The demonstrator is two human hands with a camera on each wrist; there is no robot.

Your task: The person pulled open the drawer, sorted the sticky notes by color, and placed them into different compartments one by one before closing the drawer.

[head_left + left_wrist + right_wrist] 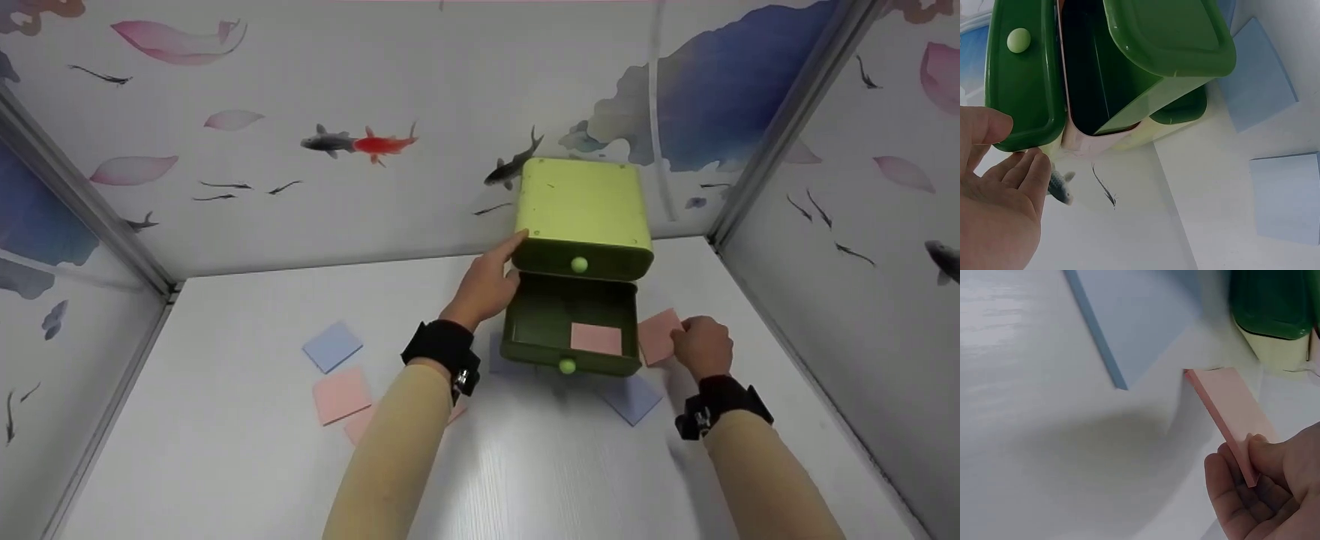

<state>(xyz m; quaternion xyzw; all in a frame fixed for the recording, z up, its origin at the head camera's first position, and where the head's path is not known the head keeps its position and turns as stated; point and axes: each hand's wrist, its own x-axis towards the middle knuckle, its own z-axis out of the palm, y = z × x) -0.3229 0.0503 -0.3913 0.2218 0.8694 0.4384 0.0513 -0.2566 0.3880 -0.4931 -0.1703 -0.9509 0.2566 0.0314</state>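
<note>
A small yellow-green drawer cabinet point(581, 202) with round knobs stands near the back wall. Its top drawer point(1026, 90) is closed, while the drawer below it point(540, 311) is pulled out and has a pink sticky-note pad point(596, 339) inside. My left hand point(487, 285) holds the cabinet's upper left corner, thumb over the front and fingers along the side. To the right of the open drawer, my right hand point(703, 346) pinches another pink sticky-note pad point(1230, 408) by one end between thumb and fingers, tilted above the table.
On the white table point(225, 420), a blue pad point(332, 346) and several pink pads point(343, 394) lie to the left, partly behind my left forearm. More blue pads, one point(634, 399) at front right, lie under and beside the open drawer. Printed panels point(375, 210) enclose the table's back and sides.
</note>
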